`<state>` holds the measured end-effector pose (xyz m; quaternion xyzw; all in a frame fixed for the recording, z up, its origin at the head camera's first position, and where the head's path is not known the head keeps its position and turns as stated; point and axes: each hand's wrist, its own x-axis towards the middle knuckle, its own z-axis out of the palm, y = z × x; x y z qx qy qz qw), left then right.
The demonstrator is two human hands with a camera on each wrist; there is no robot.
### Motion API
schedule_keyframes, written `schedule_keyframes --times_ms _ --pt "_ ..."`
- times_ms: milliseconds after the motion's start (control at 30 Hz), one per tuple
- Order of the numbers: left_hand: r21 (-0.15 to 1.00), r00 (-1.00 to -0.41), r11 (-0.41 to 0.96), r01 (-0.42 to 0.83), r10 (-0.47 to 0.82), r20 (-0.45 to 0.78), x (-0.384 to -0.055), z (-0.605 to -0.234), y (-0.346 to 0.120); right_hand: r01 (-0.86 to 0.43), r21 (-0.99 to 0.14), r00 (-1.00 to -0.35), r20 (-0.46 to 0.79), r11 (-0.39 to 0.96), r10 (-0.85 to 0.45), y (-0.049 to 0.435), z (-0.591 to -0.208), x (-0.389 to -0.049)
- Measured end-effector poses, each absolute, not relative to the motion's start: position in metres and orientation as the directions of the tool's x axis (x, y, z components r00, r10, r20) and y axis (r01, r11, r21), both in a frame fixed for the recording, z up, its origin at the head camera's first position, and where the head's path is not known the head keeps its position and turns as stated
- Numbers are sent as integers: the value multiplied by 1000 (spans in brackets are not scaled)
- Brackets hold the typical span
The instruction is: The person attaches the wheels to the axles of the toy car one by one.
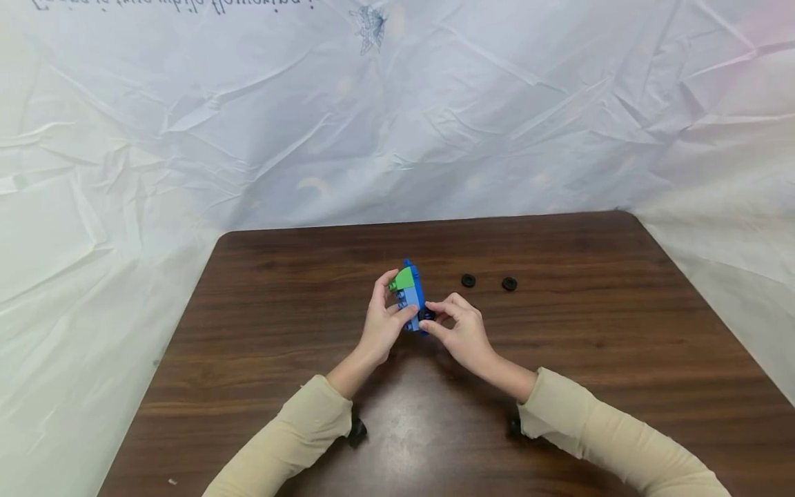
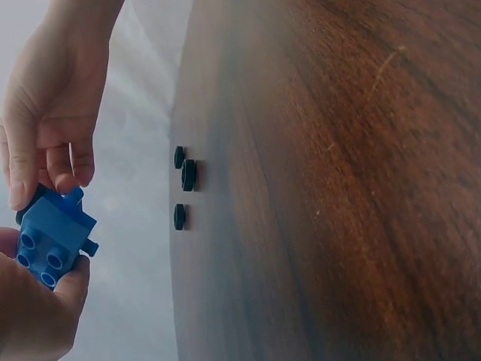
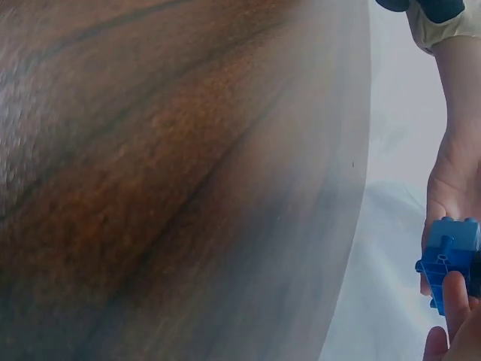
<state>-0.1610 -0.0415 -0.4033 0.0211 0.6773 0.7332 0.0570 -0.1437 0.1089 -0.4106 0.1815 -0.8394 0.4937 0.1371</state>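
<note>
Above the middle of the table my left hand (image 1: pixel 383 326) grips a toy car of building blocks (image 1: pixel 410 295), tilted on its side. It has green and light-blue bricks on a dark-blue base with short axle pegs. Between thumb and fingers my right hand (image 1: pixel 464 336) pinches a black wheel (image 1: pixel 426 315) against the base's side. The left wrist view shows the studded blue end of the car (image 2: pixel 56 233) between both hands. In the right wrist view, the base's underside with its pegs (image 3: pixel 445 263) faces the camera; whether the wheel sits on a peg is hidden by fingers.
Two loose black wheels (image 1: pixel 468 280) (image 1: pixel 509 284) lie on the brown wooden table (image 1: pixel 279 290), right of the car. A third wheel (image 2: pixel 179 216) shows with them in the left wrist view. A pale wrinkled cloth (image 1: pixel 397 124) hangs behind the table.
</note>
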Motion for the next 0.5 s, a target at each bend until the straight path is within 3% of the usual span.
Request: schedule_keyframes --times_ms 500 --pt "996 -991 -41 -73 111 -68 -162 -406 -45 -451 -763 -893 384 463 -236 108 -412 -144"
